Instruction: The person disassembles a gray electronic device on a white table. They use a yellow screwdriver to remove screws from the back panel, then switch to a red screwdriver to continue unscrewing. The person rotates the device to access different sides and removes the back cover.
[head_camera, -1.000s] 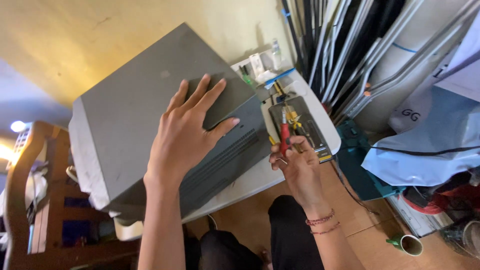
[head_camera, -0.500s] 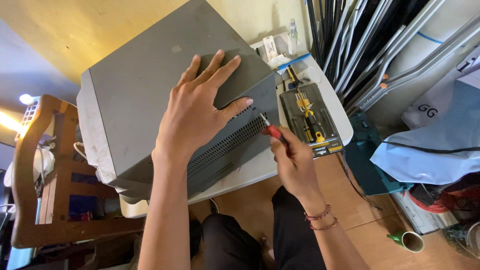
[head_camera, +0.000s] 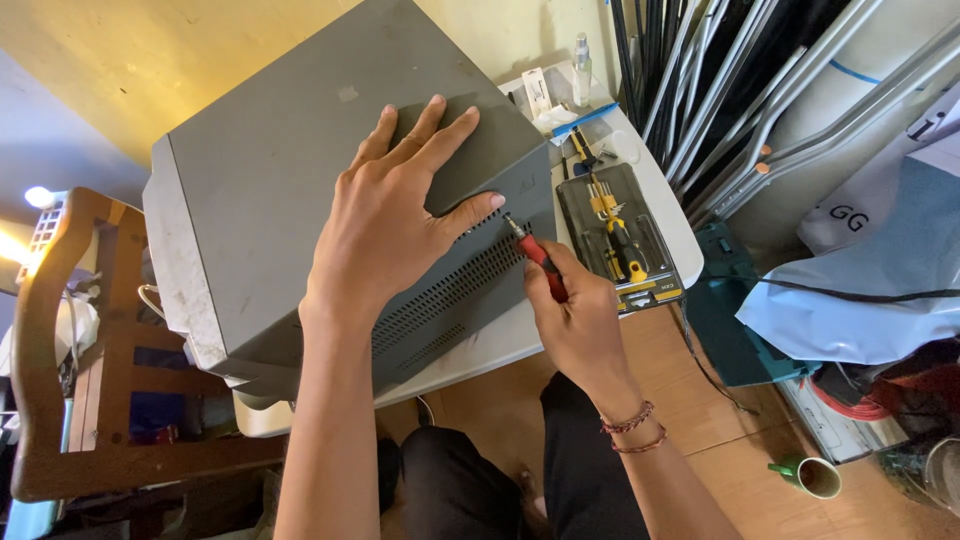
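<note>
A big grey boxy monitor casing (head_camera: 270, 160) lies on a white table (head_camera: 520, 335). My left hand (head_camera: 390, 215) rests flat on its top, fingers spread. My right hand (head_camera: 575, 320) grips a red-handled screwdriver (head_camera: 535, 255), whose tip touches the casing's vented side (head_camera: 440, 300) just below my left thumb. A dark tool tray (head_camera: 620, 235) with yellow-handled tools lies on the table right of the casing.
Metal poles and tubes (head_camera: 720, 90) lean against the wall at the back right. A wooden chair (head_camera: 90, 350) stands at the left. A green mug (head_camera: 810, 475) sits on the wooden floor. Blue fabric (head_camera: 860, 290) and a teal case (head_camera: 730, 320) lie at right.
My right hand has left the tool tray with the red screwdriver and brought its tip to the casing's side. My left hand stays flat on top.
</note>
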